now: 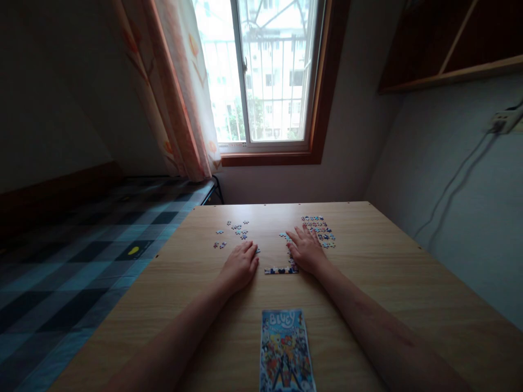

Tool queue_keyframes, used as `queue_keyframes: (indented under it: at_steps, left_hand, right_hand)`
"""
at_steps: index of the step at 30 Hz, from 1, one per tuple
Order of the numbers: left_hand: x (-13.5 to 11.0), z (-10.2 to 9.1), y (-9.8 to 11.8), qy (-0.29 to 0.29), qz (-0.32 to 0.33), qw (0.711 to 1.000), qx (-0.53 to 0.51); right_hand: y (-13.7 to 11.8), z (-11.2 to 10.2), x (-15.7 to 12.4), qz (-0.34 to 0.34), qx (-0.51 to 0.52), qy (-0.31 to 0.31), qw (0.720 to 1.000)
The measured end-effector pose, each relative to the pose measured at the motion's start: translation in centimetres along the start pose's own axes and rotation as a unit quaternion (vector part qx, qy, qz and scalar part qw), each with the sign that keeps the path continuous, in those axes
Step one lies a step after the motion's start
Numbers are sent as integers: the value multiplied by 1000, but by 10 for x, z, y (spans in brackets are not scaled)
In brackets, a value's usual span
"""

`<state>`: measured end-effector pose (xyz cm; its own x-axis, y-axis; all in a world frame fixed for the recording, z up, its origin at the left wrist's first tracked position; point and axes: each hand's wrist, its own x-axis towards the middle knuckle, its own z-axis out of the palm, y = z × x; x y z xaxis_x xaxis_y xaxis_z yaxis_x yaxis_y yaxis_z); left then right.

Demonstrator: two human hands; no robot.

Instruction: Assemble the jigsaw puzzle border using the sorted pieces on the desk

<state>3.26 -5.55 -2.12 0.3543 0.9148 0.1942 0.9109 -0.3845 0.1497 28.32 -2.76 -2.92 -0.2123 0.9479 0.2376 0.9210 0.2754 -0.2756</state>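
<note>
Both my hands lie on a wooden table (368, 283). My left hand (240, 265) rests palm down with its fingers together, their tips beside a loose puzzle piece. My right hand (305, 249) lies flat with its fingers stretched out, touching the upright side of a joined strip of puzzle pieces (281, 269) that forms an L-shaped corner between my hands. Loose pieces (233, 231) are scattered beyond my left hand. A denser cluster of pieces (321, 230) lies just past my right fingertips.
A colourful picture card (286, 351) printed with cartoon figures lies near the table's front edge. A bed with a checked blue cover (81, 256) stands to the left. A window (269, 76) with a curtain (180, 92) is behind the table, a wall with a socket (504, 121) at right.
</note>
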Motion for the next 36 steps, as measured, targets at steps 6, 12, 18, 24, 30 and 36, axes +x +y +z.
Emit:
queue_keyframes:
  at_steps: [6,12,18,24,30,36]
  left_hand:
    - [0,-2,1,6,-5,1000,-16]
    - [0,-8,6,-9,-18,1000,-8]
    - [-1,-9,5,-2,-15,1000,-22]
    - [-1,-6,2,21,-15,999,-37]
    - [2,-11,4,41,-37,997,-55]
    - [11,-23,13,38,-38,999,1]
  right_hand:
    - [0,0,0,-1,10,-3,1000]
    - [-1,-1,4,0,18,-24,1000]
    - [-4,3,11,-11,20,-29,999]
    - [-5,5,16,-20,26,-31,999]
    - [-3,5,19,-21,35,-30,999]
    - [-4,-2,11,-45,23,58,997]
